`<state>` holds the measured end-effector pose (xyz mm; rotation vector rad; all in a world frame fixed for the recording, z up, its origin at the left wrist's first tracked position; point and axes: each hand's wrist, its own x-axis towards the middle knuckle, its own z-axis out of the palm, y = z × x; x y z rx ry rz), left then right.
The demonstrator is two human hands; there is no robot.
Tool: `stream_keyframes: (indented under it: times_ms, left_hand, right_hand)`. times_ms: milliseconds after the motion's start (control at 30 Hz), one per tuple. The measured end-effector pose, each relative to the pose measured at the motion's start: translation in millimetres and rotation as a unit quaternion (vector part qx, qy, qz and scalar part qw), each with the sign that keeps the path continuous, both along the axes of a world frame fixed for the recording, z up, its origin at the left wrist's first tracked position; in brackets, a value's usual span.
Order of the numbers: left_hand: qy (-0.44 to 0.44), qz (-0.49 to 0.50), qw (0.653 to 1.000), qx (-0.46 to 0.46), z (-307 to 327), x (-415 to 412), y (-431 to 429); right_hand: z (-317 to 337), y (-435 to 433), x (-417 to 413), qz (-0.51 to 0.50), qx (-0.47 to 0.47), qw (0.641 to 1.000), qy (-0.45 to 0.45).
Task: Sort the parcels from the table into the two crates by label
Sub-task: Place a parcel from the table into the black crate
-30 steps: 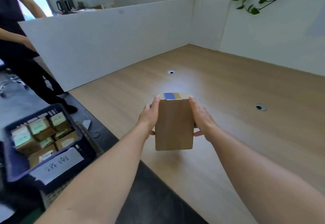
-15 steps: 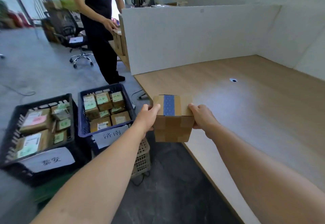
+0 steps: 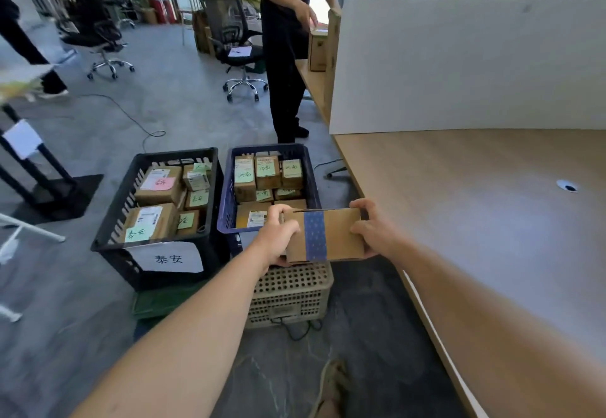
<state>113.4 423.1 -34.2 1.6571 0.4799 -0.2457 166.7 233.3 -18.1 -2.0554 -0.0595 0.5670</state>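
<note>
With the left hand [image 3: 278,232] and right hand [image 3: 375,230] clamped on opposite ends, the parcel [image 3: 328,237] hangs over the near rim of the blue crate [image 3: 225,198], left of the table [image 3: 459,208]; no label shows, so a misreading could send it to the wrong crate.

A parcel [image 3: 337,237] of matt brown cardboard, banded with blue tape [image 3: 315,235]. To the left, a black crate [image 3: 114,221] and a dark blue crate [image 3: 226,198], both slotted hard plastic, hold cardboard boxes [image 3: 157,185] bearing green paper notes [image 3: 265,168]. A white paper sign [image 3: 167,257] fronts the black crate. Nearer, a beige perforated plastic basket [image 3: 292,296]. On the right, a smooth pale wood-grain table [image 3: 475,221] and a matt white partition [image 3: 459,67]. Far off, a chair base [image 3: 244,85] of shiny metal stands on a smooth grey floor [image 3: 170,112].
</note>
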Motion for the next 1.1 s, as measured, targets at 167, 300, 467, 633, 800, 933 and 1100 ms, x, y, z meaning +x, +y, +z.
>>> stream_keyframes:
  times_ms: [167, 300, 467, 633, 800, 933, 1100]
  left_hand:
    - [0.027, 0.051, 0.998, 0.013, -12, 41, 19]
    - [0.038, 0.060, 0.995, 0.067, -20, 75, 38]
    - [0.043, 0.069, 0.993, 0.080, -19, 108, 58]
    - [0.064, 0.068, 0.994, 0.058, -24, 123, 77]
    - [0.068, 0.093, 0.992, 0.055, -32, 119, 101]
    - [0.063, 0.096, 0.992, 0.057, -38, 120, 126]
    - [0.063, 0.070, 0.994, 0.059, -41, 128, 157]
  right_hand:
    - [-15, 27, 45, -0.011, 0.025, 0.999, 0.018]
    - [-24, 48, 89, 0.009, -0.010, 1.000, 0.005]
    - [-38, 73, 137, 0.065, -0.008, 0.998, 0.009]
    - [-51, 96, 169, 0.117, -0.004, 0.993, 0.017]
    - [-61, 126, 176, 0.142, 0.000, 0.989, 0.028]
    - [-64, 149, 177, 0.149, -0.002, 0.988, 0.030]
    - [-67, 175, 179, 0.124, -0.011, 0.992, 0.026]
